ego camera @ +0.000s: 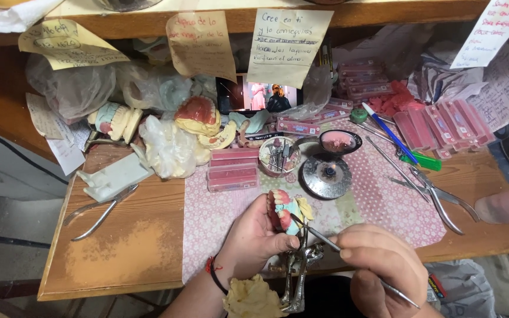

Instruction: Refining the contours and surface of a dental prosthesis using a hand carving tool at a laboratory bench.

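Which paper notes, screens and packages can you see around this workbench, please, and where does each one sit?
Yellow note: creased, hanging from the shelf edge, upper left.
Tan note: rectangular, shelf edge, left of centre.
Pale note: shelf edge, centre, above the screen.
White note: red handwriting, upper right.
Small screen: bright, propped behind the clutter.
Pink flat boxes: stacked on the mat, above the left hand.

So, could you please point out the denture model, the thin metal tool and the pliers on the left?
denture model [283,211], head view, pink gum part.
thin metal tool [319,237], head view, shaft near its tip.
pliers [102,211], head view, mid-handles.
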